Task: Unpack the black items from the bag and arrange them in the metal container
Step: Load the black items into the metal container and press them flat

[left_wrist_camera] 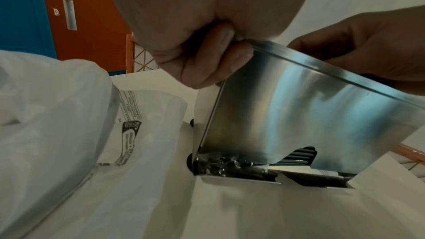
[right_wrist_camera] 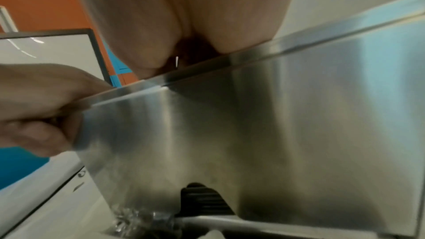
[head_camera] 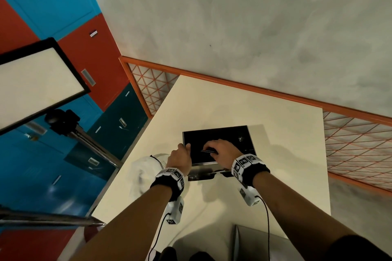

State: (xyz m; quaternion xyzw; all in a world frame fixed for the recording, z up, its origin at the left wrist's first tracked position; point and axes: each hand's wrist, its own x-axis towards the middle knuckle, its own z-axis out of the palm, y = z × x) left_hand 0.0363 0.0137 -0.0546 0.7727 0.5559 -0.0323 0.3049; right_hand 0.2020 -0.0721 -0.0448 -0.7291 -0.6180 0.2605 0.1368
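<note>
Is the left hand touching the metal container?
Touching. In the left wrist view, the left hand's fingers curl onto the corner of the metal container's rim; the head view agrees.

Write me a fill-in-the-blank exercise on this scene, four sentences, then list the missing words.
1. The left hand grips the ____ corner of the metal container.
2. The right hand reaches ____ the container.
3. The white plastic bag lies on the container's ____ side.
4. Everything rests on a cream ____.

Missing words: left; into; left; table
</note>
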